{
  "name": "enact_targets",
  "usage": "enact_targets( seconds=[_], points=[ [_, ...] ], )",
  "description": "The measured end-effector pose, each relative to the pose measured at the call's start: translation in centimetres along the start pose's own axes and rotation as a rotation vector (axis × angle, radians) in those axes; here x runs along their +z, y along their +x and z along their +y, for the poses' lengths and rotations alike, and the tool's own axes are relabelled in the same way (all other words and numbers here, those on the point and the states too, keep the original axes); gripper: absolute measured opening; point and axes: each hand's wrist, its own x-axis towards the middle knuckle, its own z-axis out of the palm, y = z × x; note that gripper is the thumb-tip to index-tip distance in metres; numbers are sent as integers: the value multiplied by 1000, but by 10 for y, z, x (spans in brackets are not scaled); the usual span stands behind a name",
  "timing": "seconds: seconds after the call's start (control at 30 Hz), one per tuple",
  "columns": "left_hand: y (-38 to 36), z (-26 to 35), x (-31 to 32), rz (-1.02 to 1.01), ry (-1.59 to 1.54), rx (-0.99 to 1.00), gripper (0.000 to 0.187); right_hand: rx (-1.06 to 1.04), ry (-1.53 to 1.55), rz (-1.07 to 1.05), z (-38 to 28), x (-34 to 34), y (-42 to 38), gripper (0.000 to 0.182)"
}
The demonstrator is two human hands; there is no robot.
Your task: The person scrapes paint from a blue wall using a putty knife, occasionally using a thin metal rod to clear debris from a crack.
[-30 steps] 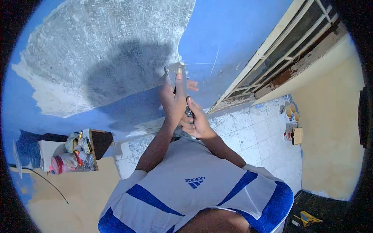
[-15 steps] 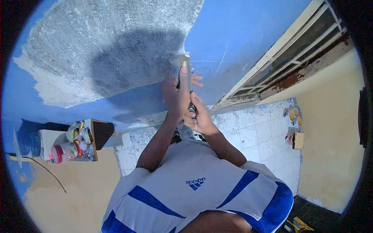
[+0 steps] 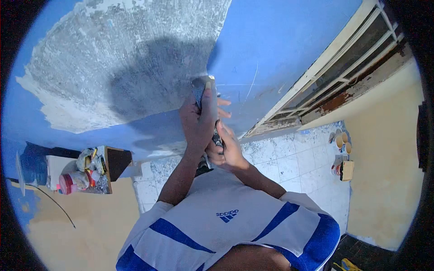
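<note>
A scraper with a dark handle [image 3: 218, 137] and a flat blade [image 3: 199, 82] is pressed to the wall, at the border between the bare grey patch [image 3: 162, 54] and the blue paint [image 3: 266, 40]. My left hand [image 3: 199, 119] is closed around its upper part, a digit lying along it towards the blade; other fingertips stick out on the right side. Lower down, my right hand [image 3: 229, 149] wraps round the handle. Part of the scraper is hidden by both hands.
A barred window [image 3: 325, 81] runs along the right. At left, a small shelf [image 3: 118, 162] carries a pink-lidded jar [image 3: 68, 184] and plastic packets. Several cups [image 3: 342, 140] and a box [image 3: 346, 171] stand at the right, by the white tiled floor [image 3: 294, 158].
Both hands and the scraper have moved a little down and left in view along the paint border. The blade's corner now sits lower on that border.
</note>
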Motion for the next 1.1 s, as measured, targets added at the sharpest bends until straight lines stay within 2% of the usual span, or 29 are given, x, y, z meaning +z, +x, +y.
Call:
enact_targets(
  seconds=[0.07, 0.2, 0.27, 0.37, 0.4, 0.43, 0.6, 0.67, 0.77, 0.87, 0.97, 1.1],
  points=[
    [2, -5, -1, 4, -4, 2, 28, -38, -42, 5, 2, -1, 6, 32],
    [16, -26, -11, -20, 101, 130, 33, -102, -176, 51, 8, -5, 19, 34],
    [29, -17, -11, 40, 167, 236, 33, -156, -146, -30, -23, 17, 27, 33],
    [47, 80, 21, -88, -158, 307, 34, -274, -110, -79, -53, 57, 20, 31],
    [50, 89, 22, -142, -39, 287, 35, -341, -109, -110, -67, 67, 24, 31],
    [54, 91, 20, -131, 5, 266, 34, -320, -143, -106, -73, 69, 28, 32],
    [25, 4, 2, 15, 122, 296, 30, -165, -178, 37, -26, 9, 22, 37],
    [10, -15, -5, 1, 34, 60, 28, -99, -201, 75, -10, -3, 15, 35],
    [-5, -19, 1, 47, -123, 69, 29, -85, -195, 104, 2, -11, 9, 35],
    [-7, -12, 1, 65, -25, 91, 29, -102, -183, 102, 7, -13, 7, 41],
    [-6, -10, -1, 55, -56, -3, 30, -89, -119, 82, 6, -10, 5, 42],
    [-2, -7, -4, 44, -11, 59, 31, -91, -148, 128, 1, 0, 7, 42]
  ],
)
